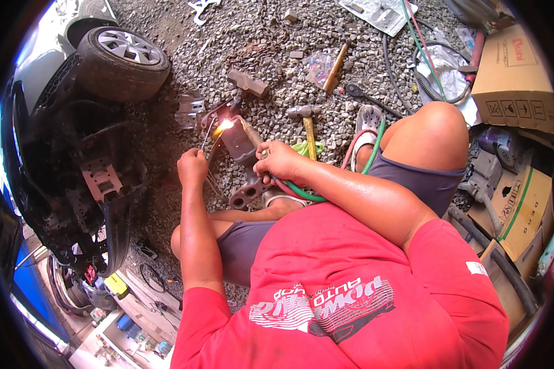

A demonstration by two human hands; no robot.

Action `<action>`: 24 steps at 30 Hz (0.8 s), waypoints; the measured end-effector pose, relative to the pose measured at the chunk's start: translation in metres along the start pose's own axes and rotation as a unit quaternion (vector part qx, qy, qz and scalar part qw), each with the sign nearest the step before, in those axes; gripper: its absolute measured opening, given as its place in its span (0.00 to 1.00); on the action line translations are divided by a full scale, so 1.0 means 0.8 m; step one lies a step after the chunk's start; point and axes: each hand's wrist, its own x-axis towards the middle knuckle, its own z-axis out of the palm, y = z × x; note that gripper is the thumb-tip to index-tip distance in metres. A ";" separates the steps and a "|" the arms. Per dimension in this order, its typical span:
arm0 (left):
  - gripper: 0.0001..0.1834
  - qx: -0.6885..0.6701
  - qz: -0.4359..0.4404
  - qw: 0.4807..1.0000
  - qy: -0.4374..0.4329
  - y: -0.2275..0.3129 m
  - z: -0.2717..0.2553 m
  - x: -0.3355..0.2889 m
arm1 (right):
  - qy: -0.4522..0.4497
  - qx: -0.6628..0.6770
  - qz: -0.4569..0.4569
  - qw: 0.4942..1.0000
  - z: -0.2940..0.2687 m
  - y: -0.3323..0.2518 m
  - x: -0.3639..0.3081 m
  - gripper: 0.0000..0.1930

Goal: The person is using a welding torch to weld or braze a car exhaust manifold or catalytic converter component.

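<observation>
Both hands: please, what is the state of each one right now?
Left hand: closed, holding a thin rod.
Right hand: closed, holding a lit torch.

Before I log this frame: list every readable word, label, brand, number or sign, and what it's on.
I don't copy wording; print locations only:
Red shirt: large pale lettering, upside down in view.
Upper-right cardboard box: red lettering; dark square symbols.
Lower-right cardboard box: dark lettering beside green stripe.
White sleeve patch: too small to read.
Pale sheet, top: too small to read.
</observation>
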 end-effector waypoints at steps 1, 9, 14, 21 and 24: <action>0.15 0.001 -0.001 1.000 -0.001 0.000 0.000 0.000 | 0.000 0.000 0.000 1.000 0.001 -0.001 -0.001 0.19; 0.16 0.011 0.000 1.000 -0.006 0.002 0.002 0.001 | 0.004 0.012 0.002 1.000 0.002 0.000 -0.003 0.15; 0.16 0.011 0.004 1.000 -0.002 -0.002 0.005 0.004 | 0.004 0.004 0.002 1.000 0.003 0.000 -0.002 0.14; 0.16 0.013 0.009 1.000 0.000 -0.006 0.007 0.004 | 0.002 0.001 -0.004 1.000 0.004 0.002 0.001 0.14; 0.16 0.013 0.009 1.000 0.001 -0.001 0.006 0.004 | -0.002 -0.009 0.000 1.000 -0.001 0.006 0.006 0.17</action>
